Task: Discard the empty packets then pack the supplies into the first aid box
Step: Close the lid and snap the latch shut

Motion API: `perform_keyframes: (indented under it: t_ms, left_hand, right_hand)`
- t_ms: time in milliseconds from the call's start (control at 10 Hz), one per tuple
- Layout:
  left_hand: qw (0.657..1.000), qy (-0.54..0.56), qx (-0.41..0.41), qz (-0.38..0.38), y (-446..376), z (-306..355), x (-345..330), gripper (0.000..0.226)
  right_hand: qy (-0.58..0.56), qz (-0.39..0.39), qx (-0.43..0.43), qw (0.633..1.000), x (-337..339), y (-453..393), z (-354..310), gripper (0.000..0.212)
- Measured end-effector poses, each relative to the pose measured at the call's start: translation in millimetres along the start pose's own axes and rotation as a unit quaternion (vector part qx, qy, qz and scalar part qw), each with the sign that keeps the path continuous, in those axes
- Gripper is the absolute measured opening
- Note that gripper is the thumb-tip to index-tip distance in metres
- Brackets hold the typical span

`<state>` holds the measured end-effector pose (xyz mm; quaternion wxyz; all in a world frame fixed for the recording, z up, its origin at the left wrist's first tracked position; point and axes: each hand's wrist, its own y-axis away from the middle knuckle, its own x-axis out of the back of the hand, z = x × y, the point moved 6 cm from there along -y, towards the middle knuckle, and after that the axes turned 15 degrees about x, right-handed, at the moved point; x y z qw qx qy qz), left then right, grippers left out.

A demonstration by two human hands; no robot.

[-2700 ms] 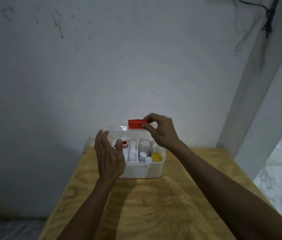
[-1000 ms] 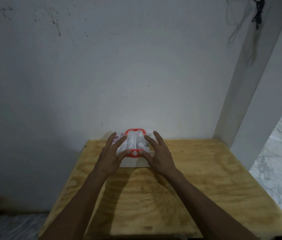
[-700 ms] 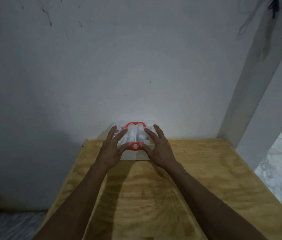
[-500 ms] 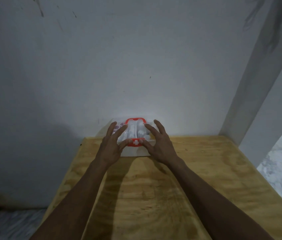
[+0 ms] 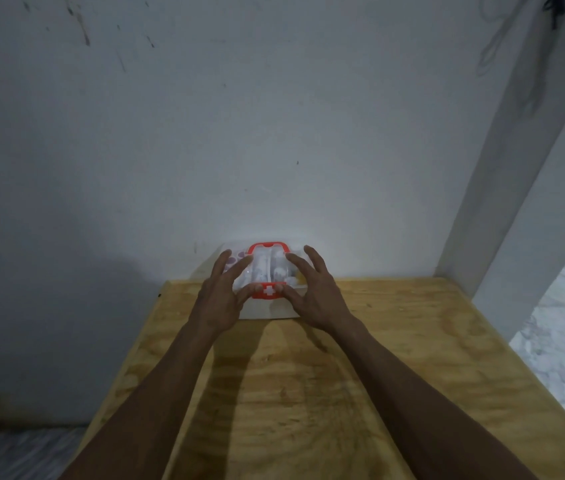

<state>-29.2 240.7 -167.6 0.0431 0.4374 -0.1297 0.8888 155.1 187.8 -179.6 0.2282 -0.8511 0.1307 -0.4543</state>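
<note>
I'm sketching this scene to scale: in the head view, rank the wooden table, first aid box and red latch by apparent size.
1. Wooden table, largest by far.
2. First aid box, partly hidden by both hands.
3. Red latch, smallest.

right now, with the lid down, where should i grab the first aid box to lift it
Probably by the red handle, which lies flat on the clear lid. Come from above and hook fingers under its loop. The box sits at the table's far edge near the wall, so its back looks hard to reach. Both hands rest on the lid, thumbs by the latch.

Clear glossy plastic box [image 5: 267,308] on grainy plywood table [image 5: 395,358]
</note>
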Motion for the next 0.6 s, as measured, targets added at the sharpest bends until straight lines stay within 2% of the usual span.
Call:
perform_keyframes:
  t_ms: [100, 300, 400, 500, 600]
  left_hand:
    - [0.999, -0.040, 0.029, 0.004, 0.3, -0.3, 1.6, 0.072]
    - [0.983, -0.146, 0.054, 0.094, 10.9, 7.3, 6.0, 0.063]
    - [0.984, -0.144, 0.051, 0.089, 24.6, 11.2, 5.1, 0.068]
    - [0.994, -0.025, 0.061, 0.089, 51.0, 14.7, 14.2, 0.073]
    - [0.987, 0.130, 0.070, 0.065, 118.9, 2.5, 28.9, 0.050]
  right_hand:
    - [0.008, -0.016, 0.001, 1.000, 1.4, -0.7, -2.3, 0.066]
    - [0.089, -0.056, 0.000, 0.994, 14.6, 3.8, -18.3, 0.056]
    - [0.101, -0.031, 0.009, 0.994, 30.6, 27.2, -38.9, 0.051]
    - [-0.003, 0.010, -0.005, 1.000, 45.7, 70.8, -67.2, 0.047]
    - [-0.109, -0.030, -0.027, 0.993, 69.4, 153.1, -96.0, 0.039]
